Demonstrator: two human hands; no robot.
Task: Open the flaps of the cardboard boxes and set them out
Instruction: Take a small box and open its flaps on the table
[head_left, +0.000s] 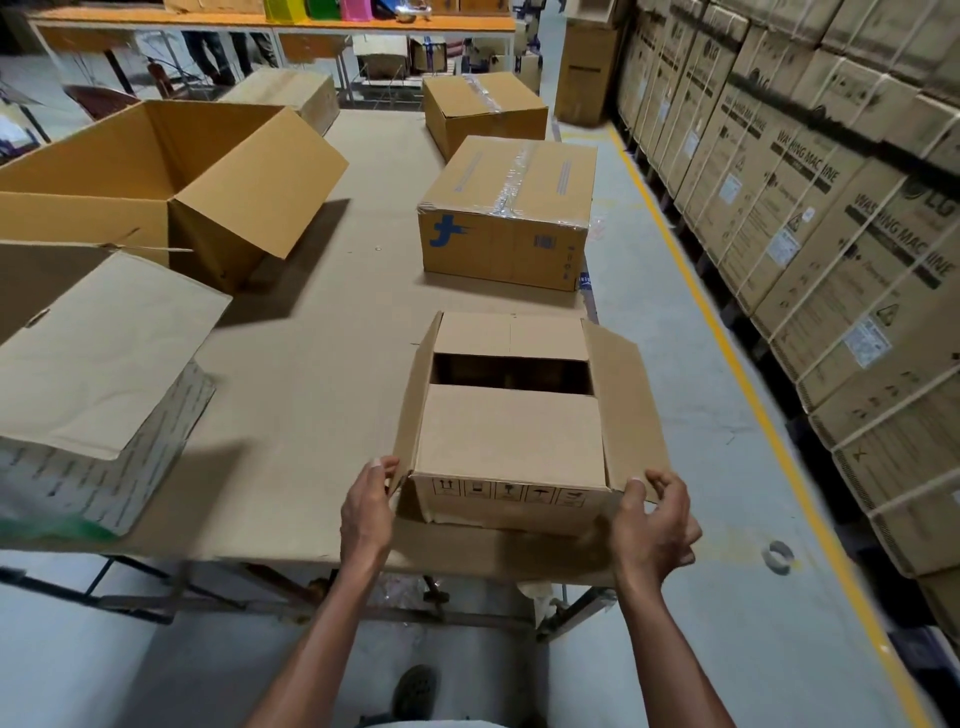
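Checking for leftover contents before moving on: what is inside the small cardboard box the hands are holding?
Through the gap between its two folded inner flaps, the small brown cardboard box shows only a dark interior; no contents can be made out. Those flaps cover the rest of the inside.

A warehouse: strapped brown washing-machine cartons (810, 218) stacked along the right, a yellow painted floor line (727, 343) beside them.

Dim overhead light; soft box shadows on the table (322, 364); wide-angle bending at blurred edges

Plain brown box (511, 441); blue-logoed taped box (506, 218); yellow floor line (727, 338).
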